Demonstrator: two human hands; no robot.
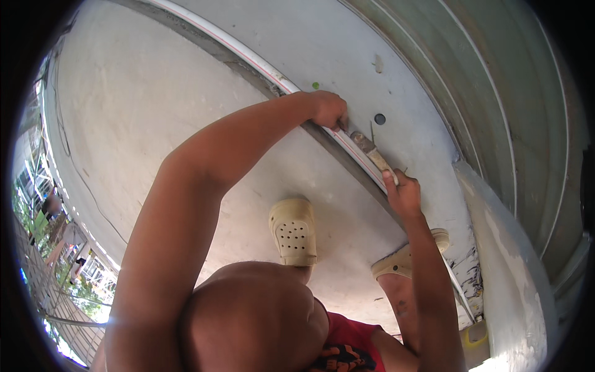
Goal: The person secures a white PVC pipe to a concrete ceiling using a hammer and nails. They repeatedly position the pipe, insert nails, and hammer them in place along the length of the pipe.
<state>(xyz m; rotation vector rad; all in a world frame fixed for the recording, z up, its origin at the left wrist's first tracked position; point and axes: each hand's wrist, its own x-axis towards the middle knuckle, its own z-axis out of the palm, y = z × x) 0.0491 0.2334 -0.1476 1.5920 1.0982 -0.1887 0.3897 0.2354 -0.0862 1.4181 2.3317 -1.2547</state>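
As right fingers (390, 181) grip a scuffed tool (370, 149), smooth red-striped pipe (253, 59)

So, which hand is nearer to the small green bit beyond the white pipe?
Left: the left hand is just below the green bit in the picture, at the pipe; the right hand is farther, lower right, holding a tool.

Pipe (248, 54) cut off above, partly behind left hand (328, 110)

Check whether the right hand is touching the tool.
Touching: the head view shows the right hand gripping the near end of the tool.
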